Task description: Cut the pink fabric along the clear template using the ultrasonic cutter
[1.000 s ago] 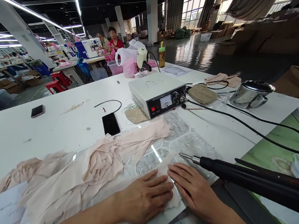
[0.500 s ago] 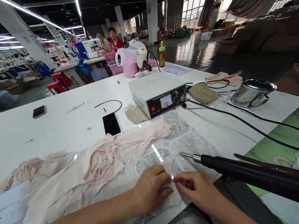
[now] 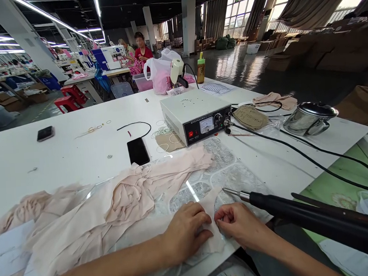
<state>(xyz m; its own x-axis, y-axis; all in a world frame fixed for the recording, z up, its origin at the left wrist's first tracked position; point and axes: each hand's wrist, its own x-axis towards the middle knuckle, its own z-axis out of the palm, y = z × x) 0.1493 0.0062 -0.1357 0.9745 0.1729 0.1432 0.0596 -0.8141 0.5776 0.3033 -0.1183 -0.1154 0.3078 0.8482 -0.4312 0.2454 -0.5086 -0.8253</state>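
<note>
A small pale pink fabric piece (image 3: 215,244) lies on a clear sheet at the table's near edge. My left hand (image 3: 184,230) rests on it with fingers curled, pinching its edge. Fingertip to fingertip with it, my right hand (image 3: 237,224) pinches the same piece. A black handheld tool with a metal tip (image 3: 303,216) lies just right of my right hand, its tip pointing left. A heap of pink fabric pieces (image 3: 125,201) spreads to the left of my hands.
A white control box (image 3: 198,114) with dial and cables stands mid-table. A black phone (image 3: 138,151) lies left of it, another phone (image 3: 45,133) further left. A steel pot (image 3: 310,117) sits at the right. People sit at sewing machines in the background.
My hands lay flat on the fabric piece a second ago; their fingers have curled into a pinch at its edge. The view has shifted slightly.
</note>
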